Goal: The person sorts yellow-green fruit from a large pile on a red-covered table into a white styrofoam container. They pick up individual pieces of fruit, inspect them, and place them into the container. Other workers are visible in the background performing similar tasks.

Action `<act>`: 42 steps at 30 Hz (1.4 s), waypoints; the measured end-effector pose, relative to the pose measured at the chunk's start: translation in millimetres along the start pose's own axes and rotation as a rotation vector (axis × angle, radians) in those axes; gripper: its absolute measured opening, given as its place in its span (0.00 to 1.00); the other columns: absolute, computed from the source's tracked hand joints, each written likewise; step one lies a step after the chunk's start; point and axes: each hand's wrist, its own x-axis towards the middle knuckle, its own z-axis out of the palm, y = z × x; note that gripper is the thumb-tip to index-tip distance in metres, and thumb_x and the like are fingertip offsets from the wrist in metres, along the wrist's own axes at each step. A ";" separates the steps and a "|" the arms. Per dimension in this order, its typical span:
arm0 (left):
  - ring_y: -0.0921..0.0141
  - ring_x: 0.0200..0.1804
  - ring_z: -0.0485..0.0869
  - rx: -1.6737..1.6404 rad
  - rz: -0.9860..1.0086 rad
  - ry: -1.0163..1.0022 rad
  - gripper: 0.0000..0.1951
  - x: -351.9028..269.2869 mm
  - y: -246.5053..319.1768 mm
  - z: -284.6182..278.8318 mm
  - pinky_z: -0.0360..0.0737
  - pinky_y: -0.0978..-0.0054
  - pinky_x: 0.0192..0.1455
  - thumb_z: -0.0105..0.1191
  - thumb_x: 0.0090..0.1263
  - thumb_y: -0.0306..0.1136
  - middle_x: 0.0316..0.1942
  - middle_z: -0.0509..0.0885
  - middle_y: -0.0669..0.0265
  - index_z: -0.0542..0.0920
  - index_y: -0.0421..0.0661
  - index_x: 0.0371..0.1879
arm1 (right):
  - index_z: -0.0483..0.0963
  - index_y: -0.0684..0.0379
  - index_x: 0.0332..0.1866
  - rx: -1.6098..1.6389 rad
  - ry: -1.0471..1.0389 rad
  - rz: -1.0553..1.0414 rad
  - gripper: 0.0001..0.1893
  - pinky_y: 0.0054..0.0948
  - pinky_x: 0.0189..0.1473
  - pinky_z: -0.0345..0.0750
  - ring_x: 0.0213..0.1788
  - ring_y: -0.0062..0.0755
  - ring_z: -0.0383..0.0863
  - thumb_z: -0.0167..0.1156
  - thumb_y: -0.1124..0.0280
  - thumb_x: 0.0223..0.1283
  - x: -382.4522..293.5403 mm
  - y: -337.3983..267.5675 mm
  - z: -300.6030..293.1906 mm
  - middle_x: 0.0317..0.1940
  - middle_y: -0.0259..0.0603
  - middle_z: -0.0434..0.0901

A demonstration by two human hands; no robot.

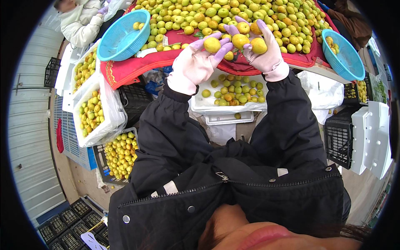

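Note:
My left hand (195, 64), in a pale pink glove with purple fingertips, holds a yellow-green jujube-like fruit (212, 45). Close beside it, my right hand (264, 51), gloved the same way, has several such fruits among its spread fingers, one of them a plump yellow fruit (258, 46). Another yellow fruit (240, 41) sits between the two hands, by the right fingers. Both hands are over the near edge of a red cloth (168, 57), in front of a large heap of green and yellow fruit (200, 18).
Blue plastic baskets (107, 37) stand at both sides of the heap. Below the cloth's edge is a white foam box of fruit (200, 104). More foam boxes and a black crate (101, 156) hold fruit at left. Black crates (339, 137) stand at right. Another person (82, 28) sits at upper left.

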 end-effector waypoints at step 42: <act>0.71 0.46 0.82 0.240 0.744 0.473 0.29 -5.8 86.2 5.8 0.83 0.79 0.45 0.37 0.82 0.60 0.48 0.82 0.65 0.78 0.44 0.55 | 0.67 0.61 0.71 -0.092 0.084 0.084 0.29 0.20 0.38 0.81 0.70 0.39 0.75 0.52 0.49 0.76 112.7 64.2 20.1 0.71 0.57 0.69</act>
